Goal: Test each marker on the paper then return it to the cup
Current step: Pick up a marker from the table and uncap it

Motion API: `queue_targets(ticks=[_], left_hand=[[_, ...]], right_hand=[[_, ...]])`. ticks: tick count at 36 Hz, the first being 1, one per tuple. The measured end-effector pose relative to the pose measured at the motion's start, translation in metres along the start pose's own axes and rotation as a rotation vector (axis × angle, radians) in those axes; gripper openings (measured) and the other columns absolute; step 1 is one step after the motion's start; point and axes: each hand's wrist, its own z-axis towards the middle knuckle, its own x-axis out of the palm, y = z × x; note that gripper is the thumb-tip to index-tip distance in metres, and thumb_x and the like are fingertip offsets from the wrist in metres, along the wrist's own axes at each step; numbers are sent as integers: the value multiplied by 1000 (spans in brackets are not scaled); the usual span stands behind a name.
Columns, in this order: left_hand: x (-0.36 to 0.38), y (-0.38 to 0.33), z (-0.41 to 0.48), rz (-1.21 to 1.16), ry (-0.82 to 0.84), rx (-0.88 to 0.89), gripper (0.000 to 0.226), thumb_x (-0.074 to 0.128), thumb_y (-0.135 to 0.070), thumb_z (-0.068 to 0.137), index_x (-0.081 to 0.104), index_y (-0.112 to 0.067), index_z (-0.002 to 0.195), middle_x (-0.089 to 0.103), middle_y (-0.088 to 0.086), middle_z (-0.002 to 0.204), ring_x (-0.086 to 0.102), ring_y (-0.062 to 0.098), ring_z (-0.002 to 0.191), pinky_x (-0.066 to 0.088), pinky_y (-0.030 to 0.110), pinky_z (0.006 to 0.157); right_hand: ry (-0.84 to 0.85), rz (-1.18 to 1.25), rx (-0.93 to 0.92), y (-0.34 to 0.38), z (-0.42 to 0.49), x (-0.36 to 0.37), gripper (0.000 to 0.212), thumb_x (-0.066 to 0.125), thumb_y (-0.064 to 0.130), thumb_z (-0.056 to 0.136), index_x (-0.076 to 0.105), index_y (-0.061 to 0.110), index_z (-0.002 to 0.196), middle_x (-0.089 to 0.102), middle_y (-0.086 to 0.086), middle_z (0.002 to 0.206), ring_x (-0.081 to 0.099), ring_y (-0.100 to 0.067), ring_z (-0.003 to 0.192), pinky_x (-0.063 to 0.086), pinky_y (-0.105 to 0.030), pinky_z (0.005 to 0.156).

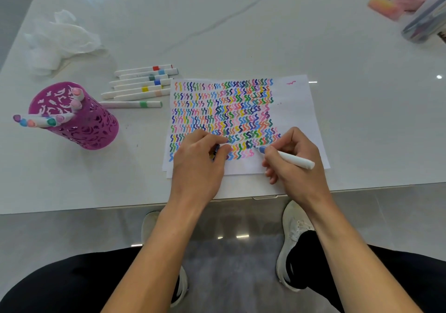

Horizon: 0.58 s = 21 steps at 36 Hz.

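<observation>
Head cam: right hand (293, 160) is pinching a marker (287, 157) in a writing grip, fingers closed round the barrel, tip touching the paper (296, 109) at centre frame, long axis running lower right to upper left. Left hand (200, 163) is pressing the sheet, fingers curled on what looks like the cap, can't tell for sure. The cup (79, 124) is sitting well apart at left of frame, nearer the left hand, w/ loose markers (142, 86) lying beside it.

Bright and even all over, soft daylight off the white table (241, 22), small glints of glare at the right edge and on the floor (229, 236). Only faint shadows under the hands. Wide-angle bending at the borders, with the far right corner smeared and out of focus.
</observation>
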Motion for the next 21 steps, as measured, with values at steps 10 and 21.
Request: queue_targets(ticks=[10,21], left_hand=[[-1,1,1,10,12,-12,15,71,-28,93,79,-20,103,65,-10,96,57,6,89,33,0,75],[-1,0,2,39,20,-16,18,70,-31,94,79,-21,106,63,-12,97,53,3,89,32,-1,73]], right_hand=[[-12,-62,-7,-1,0,1,19,73,24,80,57,15,76,69,-11,71,64,-23,57,50,-36,50],[-45,-84,-27,-4,-1,1,20,73,27,73,55,20,69,67,-13,72,65,-42,69,55,-55,58]])
